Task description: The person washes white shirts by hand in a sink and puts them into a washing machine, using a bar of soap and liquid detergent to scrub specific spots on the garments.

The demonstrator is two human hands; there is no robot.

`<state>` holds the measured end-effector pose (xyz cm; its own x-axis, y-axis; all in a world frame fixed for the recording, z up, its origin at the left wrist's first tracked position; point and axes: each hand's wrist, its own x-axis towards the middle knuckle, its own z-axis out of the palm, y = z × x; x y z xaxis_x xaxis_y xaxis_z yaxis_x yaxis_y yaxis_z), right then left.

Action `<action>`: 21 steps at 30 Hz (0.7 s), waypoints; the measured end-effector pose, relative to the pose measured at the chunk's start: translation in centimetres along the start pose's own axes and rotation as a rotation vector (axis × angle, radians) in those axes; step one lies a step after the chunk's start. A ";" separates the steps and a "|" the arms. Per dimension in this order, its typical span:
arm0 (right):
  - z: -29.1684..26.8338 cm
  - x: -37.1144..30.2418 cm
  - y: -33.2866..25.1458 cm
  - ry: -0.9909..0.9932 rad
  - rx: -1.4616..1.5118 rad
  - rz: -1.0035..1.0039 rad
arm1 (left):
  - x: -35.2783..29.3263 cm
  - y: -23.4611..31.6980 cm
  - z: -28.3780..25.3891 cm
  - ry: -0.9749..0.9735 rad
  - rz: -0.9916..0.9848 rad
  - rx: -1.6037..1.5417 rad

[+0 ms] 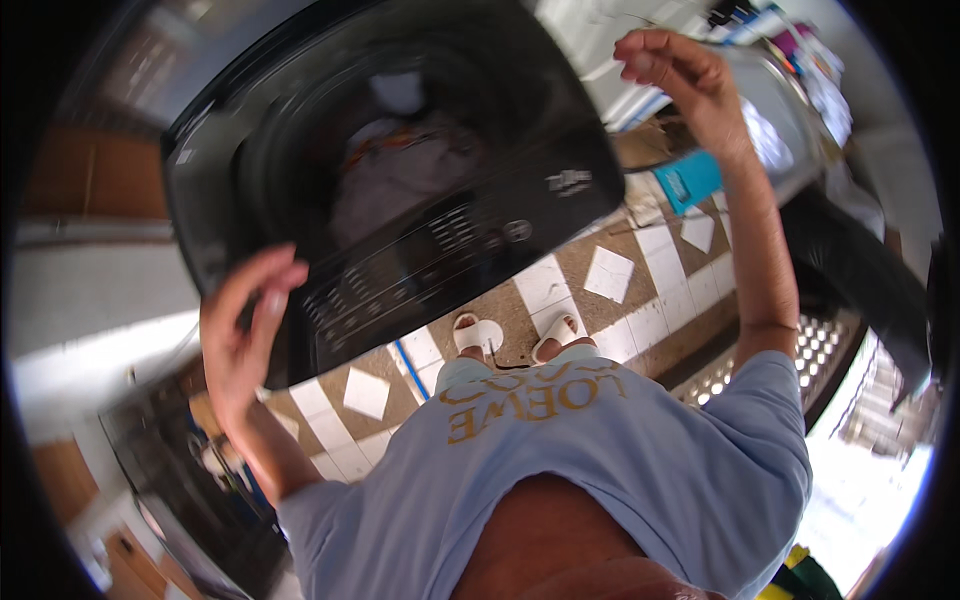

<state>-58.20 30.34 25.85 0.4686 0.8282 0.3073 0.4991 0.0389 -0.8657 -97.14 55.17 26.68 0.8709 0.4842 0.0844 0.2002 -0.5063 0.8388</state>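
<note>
Left hand (240, 330): fingers parted, empty, over the washing machine's (545, 125) left front corner; contact cannot be told. Laundry (400, 185) lies inside the machine, judged soft and light, best gathered by a fold. Pale print (455, 228) marks its panel (400, 265). Right hand (695, 85): loosely curled, empty, right of the machine.
</note>
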 end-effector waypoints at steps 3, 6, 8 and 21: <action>-4.1 -7.8 0.7 0.200 0.051 0.173 | -1.0 1.8 5.0 0.025 0.210 -0.189; -9.0 -16.0 4.2 0.327 0.137 0.351 | 1.5 4.7 14.4 0.001 0.307 -0.561; -11.5 -21.9 6.9 0.447 0.187 0.469 | 4.0 7.1 20.9 -0.088 0.323 -0.696; -28.4 -42.9 17.2 0.757 0.311 0.780 | 17.9 13.7 56.0 -0.380 0.030 -0.553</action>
<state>-48.96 -20.38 8.99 0.9463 0.1399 -0.2914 -0.2767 -0.1153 -0.9540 -53.61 16.95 9.51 0.9902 0.1399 0.0020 0.0018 -0.0270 0.9996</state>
